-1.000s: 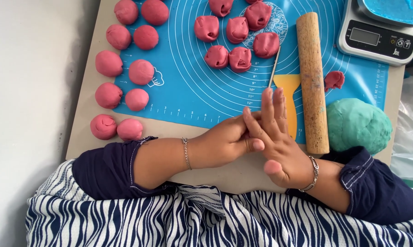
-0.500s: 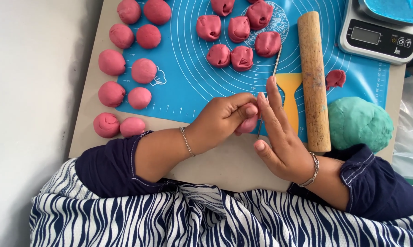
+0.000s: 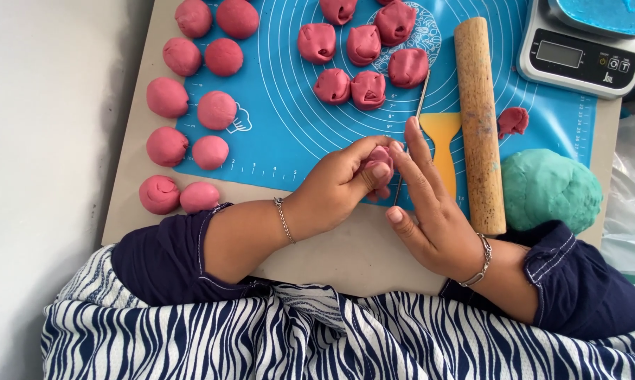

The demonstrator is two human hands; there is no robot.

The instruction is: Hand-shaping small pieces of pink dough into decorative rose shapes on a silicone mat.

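I hold the pink dough piece (image 3: 379,163) pinched in my left hand (image 3: 335,186); the right hand (image 3: 430,211) presses flat-fingered against it. Keep pressure even while rotating. At 3 o'clock, the rolling pin (image 3: 479,119) crowds me; open tabletop (image 3: 353,253) lies at 6 o'clock.

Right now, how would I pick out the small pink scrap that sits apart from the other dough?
Start at the wooden rolling pin lying on the blue mat. Just right of it, below the scale and above the green dough lump, lies the pink scrap. It is alone, ragged and smaller than the pieces left of the pin.
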